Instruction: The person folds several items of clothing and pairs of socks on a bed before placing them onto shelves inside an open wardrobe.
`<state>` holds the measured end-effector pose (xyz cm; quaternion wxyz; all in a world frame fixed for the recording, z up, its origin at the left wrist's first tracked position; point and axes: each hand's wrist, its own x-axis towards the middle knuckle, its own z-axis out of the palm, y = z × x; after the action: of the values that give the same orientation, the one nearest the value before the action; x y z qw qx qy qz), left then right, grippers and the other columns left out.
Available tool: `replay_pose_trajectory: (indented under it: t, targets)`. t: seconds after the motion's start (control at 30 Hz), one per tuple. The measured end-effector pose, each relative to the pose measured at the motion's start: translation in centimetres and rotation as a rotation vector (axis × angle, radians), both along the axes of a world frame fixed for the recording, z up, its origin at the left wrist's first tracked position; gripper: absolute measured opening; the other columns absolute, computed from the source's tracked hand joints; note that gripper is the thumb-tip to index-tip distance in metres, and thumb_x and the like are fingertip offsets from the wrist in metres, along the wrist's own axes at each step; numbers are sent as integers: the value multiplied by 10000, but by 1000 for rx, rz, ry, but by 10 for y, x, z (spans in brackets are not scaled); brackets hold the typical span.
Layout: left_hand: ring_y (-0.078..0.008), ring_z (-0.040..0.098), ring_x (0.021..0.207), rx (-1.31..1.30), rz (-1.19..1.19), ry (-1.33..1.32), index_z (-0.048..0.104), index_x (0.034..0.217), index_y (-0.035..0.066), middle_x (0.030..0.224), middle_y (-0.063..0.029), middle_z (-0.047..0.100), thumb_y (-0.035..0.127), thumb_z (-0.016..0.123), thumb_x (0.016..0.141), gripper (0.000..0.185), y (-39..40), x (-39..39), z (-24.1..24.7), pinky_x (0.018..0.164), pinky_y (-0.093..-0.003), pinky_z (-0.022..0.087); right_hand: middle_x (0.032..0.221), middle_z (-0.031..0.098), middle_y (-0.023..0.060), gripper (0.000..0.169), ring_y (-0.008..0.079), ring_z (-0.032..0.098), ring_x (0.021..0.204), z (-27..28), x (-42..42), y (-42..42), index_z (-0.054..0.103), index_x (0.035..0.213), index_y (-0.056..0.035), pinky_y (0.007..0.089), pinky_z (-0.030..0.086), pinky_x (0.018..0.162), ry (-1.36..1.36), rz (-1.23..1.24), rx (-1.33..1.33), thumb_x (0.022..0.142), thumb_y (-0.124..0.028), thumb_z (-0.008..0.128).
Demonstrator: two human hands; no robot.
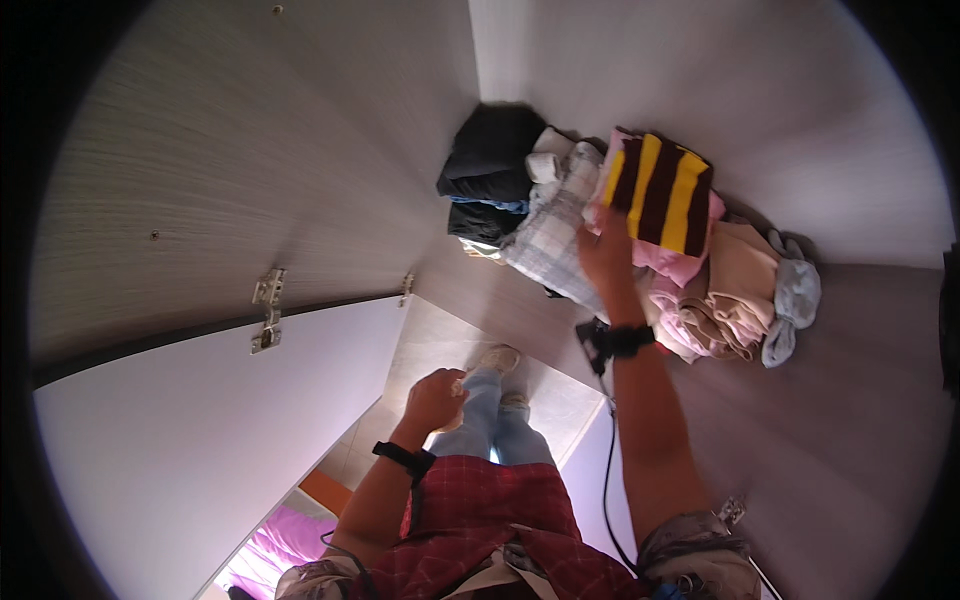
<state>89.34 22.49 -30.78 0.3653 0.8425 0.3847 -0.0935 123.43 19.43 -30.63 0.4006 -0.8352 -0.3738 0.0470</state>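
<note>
My right hand reaches into a wooden wardrobe and touches the left edge of a folded yellow and dark brown striped garment; whether its fingers grip the cloth is unclear. Pink folded clothes lie under the striped one. Left of the hand is a grey-and-white plaid cloth, and beyond it a stack of black folded clothes. Beige folded clothes and a grey knotted cloth are at the right. My left hand, fingers curled, is low before my body, around something pale that is mostly hidden.
An open white wardrobe door with metal hinges stands at the left. Side panels enclose the clothes. A black cable hangs from the device on my right wrist. Below are a tiled floor and my feet.
</note>
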Motion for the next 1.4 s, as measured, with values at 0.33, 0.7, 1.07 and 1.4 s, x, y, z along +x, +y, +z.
replay_pose_trajectory:
  t: [0.33, 0.7, 1.07, 1.4]
  targets:
    - [-137, 566, 841, -658, 290, -295, 575, 1102, -2, 917, -61, 611, 275, 643, 819, 402, 7, 80, -17, 766, -274, 461, 956, 577, 125, 737, 163, 564, 787, -20, -183, -148, 319, 1337, -19, 297, 482, 672, 1194, 47, -61, 798, -387, 663]
    - [-251, 443, 1171, -951, -95, -175, 116, 1430, 76, 1339, -171, 351, 333, 525, 898, 719, -82, 126, -11, 932, -326, 405, 793, 620, 41, 306, 98, 576, 598, -58, -160, -215, 588, 999, -14, 215, 443, 433, 1326, -470, 248, 791, -230, 646]
    - [-133, 566, 676, -649, 60, -88, 491, 1160, -54, 815, -84, 605, 154, 601, 826, 409, -2, -45, -59, 587, -254, 462, 888, 638, 28, 300, 115, 613, 707, -31, -115, -213, 576, 1052, -73, 238, 479, 500, 1087, -560, 223, 815, -249, 634]
    - [-175, 625, 753, -445, 294, -121, 577, 1053, -20, 835, -131, 651, 177, 646, 795, 332, 1, -96, -46, 667, -291, 494, 797, 635, 44, 292, 83, 565, 576, 12, -99, -109, 597, 1015, -3, 234, 442, 471, 859, -164, 155, 814, -212, 622]
